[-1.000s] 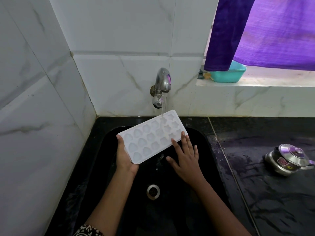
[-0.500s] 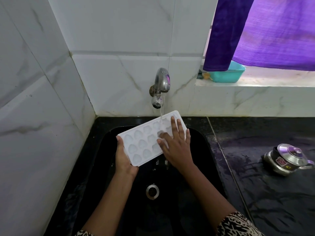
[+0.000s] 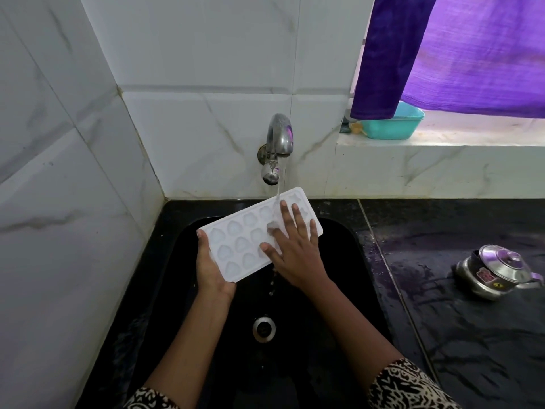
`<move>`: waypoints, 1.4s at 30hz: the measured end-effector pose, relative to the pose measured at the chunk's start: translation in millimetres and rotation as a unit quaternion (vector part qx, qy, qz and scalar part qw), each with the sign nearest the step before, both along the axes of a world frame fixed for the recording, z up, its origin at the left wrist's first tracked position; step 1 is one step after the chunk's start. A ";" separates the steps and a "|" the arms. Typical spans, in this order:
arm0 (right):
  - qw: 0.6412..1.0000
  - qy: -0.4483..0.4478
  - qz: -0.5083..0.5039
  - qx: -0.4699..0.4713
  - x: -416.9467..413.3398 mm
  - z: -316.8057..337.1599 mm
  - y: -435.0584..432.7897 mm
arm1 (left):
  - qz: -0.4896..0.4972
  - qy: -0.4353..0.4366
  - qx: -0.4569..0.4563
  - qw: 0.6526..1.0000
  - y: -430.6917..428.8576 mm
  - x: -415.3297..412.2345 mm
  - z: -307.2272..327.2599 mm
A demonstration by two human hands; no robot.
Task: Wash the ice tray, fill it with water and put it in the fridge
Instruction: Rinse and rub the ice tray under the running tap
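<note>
A white ice tray point(image 3: 236, 240) with shaped cavities is held tilted over the black sink point(image 3: 339, 290), its far end higher. My left hand point(image 3: 211, 268) grips its near left corner from below, thumb on the rim. My right hand point(image 3: 295, 246) lies flat on the tray's right half with fingers spread and straight. Water runs from the steel tap point(image 3: 278, 143) onto the tray beside my right fingers and drips off its lower edge.
The sink drain point(image 3: 264, 329) lies below the tray. White marble tiles rise on the left and behind. A wet black counter on the right carries a small lidded steel pot point(image 3: 495, 270). A teal tub point(image 3: 392, 125) sits on the window ledge under a purple curtain point(image 3: 460, 51).
My right hand has moved from the sink below the tray's front edge up onto the tray's right half, under the running water. The left hand's grip is unchanged.
</note>
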State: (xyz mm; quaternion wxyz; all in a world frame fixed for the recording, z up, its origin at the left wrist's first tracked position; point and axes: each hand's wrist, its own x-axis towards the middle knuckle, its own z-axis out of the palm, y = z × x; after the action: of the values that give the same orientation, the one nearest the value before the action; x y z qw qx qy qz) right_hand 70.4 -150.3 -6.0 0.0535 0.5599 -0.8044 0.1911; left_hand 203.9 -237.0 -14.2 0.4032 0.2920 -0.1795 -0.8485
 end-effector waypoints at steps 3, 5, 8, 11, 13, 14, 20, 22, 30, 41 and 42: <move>1.000 -0.004 -0.024 -0.008 -7.1 3.3 3.1 | -0.006 -0.003 -0.002 1.000 1.9 0.8 -2.0; 1.000 -0.007 -0.030 -0.006 0.6 3.3 0.2 | -0.007 -0.004 0.006 1.000 6.1 -2.2 -2.3; 0.999 -0.045 0.006 0.024 5.2 -1.6 0.1 | 0.006 -0.009 0.002 1.000 2.8 -1.3 -1.3; 0.999 -0.043 0.005 0.019 -9.4 1.2 5.2 | -0.006 -0.009 -0.003 1.000 1.5 1.4 -3.8; 1.000 -0.013 -0.016 0.001 -10.3 4.2 4.4 | -0.009 -0.004 -0.001 1.000 6.4 -1.3 -5.0; 1.000 0.000 -0.016 0.002 -6.4 4.3 2.7 | -0.011 -0.001 0.001 1.000 8.8 -3.2 -3.9; 0.999 -0.036 -0.002 0.011 -13.0 1.1 5.1 | 0.005 -0.014 0.002 1.000 6.2 -3.1 -5.6; 0.999 -0.022 -0.024 0.001 -11.9 4.0 4.4 | 0.000 -0.014 0.006 1.000 10.0 -5.8 -7.2; 0.999 -0.042 -0.017 -0.005 -13.0 4.5 6.1 | 0.014 -0.009 0.001 1.000 6.5 -5.2 -7.3; 1.000 -0.021 -0.015 0.003 -7.2 0.0 2.6 | 0.005 -0.001 0.014 1.000 12.0 -5.3 -8.2; 0.999 -0.027 -0.005 0.015 -3.4 -0.8 1.1 | 0.006 0.000 0.014 1.000 11.6 -5.6 -6.6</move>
State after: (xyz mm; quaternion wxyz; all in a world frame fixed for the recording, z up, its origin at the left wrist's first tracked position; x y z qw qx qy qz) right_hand 67.0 -149.2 -6.8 0.0240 0.5510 -0.8113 0.1940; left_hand 198.3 -225.4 -20.8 0.4038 0.2984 -0.1657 -0.8488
